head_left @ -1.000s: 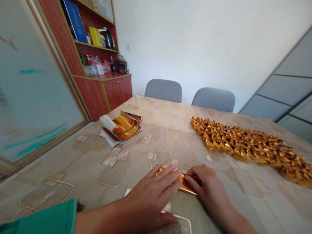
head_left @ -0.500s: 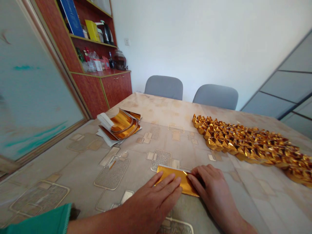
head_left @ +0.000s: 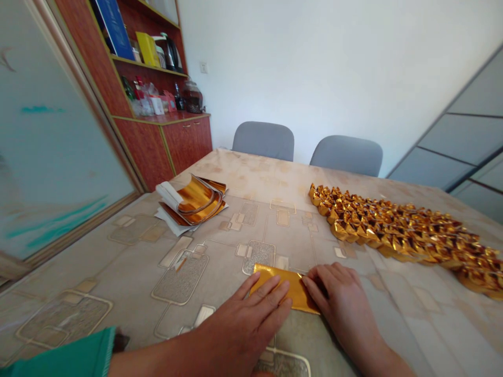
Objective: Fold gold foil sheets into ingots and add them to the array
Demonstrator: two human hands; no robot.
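A strip of folded gold foil paper (head_left: 296, 283) lies on the table in front of me. My left hand (head_left: 257, 311) rests flat on its left part, with the fingers stretched out and slightly apart. At the paper's right end, my right hand (head_left: 338, 298) is curled, with thumb and fingers closed on the upper corner. The fingertips of that hand are partly hidden behind the thumb and knuckles. Both hands touch the same strip, and its gold face is up.
Bent gold and white paper sheets (head_left: 196, 201) lie in a pile at the back left. Several rows of folded gold paper pieces (head_left: 393, 225) stretch along the right of the patterned tablecloth (head_left: 137, 272). Two grey chairs (head_left: 263, 140) stand behind the table, and a red-brown cabinet (head_left: 184, 141) at the left.
The pale line along the paper's far edge no longer shows. Both hands stay in nearly the same place on the strip, with only slight finger movement.
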